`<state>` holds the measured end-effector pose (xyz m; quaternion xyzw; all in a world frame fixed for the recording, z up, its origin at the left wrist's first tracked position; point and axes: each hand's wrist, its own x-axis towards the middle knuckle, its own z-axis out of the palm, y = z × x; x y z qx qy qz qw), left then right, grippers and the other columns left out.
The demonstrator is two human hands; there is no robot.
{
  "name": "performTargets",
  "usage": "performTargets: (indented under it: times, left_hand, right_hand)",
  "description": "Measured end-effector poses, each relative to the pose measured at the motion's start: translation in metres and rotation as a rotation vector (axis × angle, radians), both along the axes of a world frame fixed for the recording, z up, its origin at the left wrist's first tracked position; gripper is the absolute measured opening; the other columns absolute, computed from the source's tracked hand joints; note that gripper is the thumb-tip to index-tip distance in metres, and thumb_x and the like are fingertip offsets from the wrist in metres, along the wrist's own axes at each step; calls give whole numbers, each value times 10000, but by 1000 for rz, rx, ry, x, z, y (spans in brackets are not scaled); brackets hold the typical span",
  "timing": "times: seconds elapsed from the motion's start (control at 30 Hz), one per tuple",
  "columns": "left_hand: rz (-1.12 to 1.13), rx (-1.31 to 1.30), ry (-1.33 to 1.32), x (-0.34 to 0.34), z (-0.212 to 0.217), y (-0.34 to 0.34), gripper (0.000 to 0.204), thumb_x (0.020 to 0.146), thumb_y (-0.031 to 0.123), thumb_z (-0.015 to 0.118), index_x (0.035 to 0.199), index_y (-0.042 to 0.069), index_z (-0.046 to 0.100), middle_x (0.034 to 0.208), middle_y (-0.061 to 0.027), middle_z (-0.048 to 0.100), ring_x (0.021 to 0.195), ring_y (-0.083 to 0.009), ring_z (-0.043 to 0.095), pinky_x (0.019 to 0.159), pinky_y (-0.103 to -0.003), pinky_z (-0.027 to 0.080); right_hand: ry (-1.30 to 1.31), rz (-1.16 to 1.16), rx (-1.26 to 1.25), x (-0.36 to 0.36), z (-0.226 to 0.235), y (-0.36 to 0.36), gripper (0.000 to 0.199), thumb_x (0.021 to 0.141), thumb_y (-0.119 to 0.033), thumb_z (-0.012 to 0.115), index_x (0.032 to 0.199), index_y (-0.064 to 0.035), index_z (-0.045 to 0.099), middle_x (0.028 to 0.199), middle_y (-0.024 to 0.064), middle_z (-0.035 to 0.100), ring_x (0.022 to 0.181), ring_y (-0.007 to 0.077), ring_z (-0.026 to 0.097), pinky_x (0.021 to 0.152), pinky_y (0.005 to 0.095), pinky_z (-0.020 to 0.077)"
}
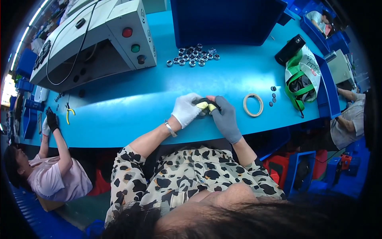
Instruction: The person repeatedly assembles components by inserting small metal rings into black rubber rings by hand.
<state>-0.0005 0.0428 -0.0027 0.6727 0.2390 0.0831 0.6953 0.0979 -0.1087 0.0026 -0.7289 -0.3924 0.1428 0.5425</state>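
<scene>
My left hand (185,110), in a white glove, and my right hand (226,120), in a grey glove, meet over the near part of the blue table (159,113). Both thumbs have yellow tips. Between them the fingers pinch a small black piece (204,100), mostly covered by the gloves, so its kind cannot be made out. A roll of tan tape (253,105) lies flat to the right of my right hand. Farther right are several small dark discs (273,95). Beyond my hands sits a cluster of shiny round metal-rimmed parts (192,55).
A pale machine (119,40) with red and green buttons stands far left. A large blue bin (227,22) is at the back. To the right are a black bottle (289,49) and a white-green bag (304,73). Left, a co-worker (59,171) works near yellow-handled pliers (69,114).
</scene>
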Motion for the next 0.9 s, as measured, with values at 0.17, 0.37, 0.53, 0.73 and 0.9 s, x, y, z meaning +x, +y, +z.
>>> performTargets:
  times: [0.17,0.37,0.53,0.73,0.9]
  left_hand:
    - [42,120,30,0,8,-4,189,940,31,724,1091,-70,673,939,-125,749,766,-162,754,627,-265,621]
    - [0,-9,-20,0,0,3,202,960,32,698,1127,-76,664,982,-141,741,786,-190,756,645,-275,626]
    - [-31,-372,-86,-2,-3,11,261,981,60,682,1194,-89,656,1030,-158,729,844,-201,739,748,-288,622]
    - [-51,-381,-93,-6,-6,19,272,1004,115,667,1177,-95,653,957,-130,721,768,-174,717,689,-266,594]
    - [-70,-441,-69,-7,-3,23,221,1016,130,655,1126,-61,660,934,-95,700,760,-145,686,653,-260,569]
  right_hand:
    - [-51,-52,47,-7,-4,2,346,850,81,569,1167,28,697,1016,163,674,908,252,697,807,324,544]
    - [12,-24,44,0,-4,-3,367,863,78,564,1204,32,690,1010,122,684,897,176,674,797,296,529]
    - [466,25,142,6,-3,-6,365,945,37,505,1276,65,656,1171,74,701,1038,100,629,884,244,502]
    - [575,83,146,6,6,-2,334,978,4,505,1269,75,654,1145,76,706,1022,99,630,885,244,502]
    - [601,102,144,6,7,0,312,985,-13,532,1257,75,656,1145,79,705,1020,100,630,884,245,504]
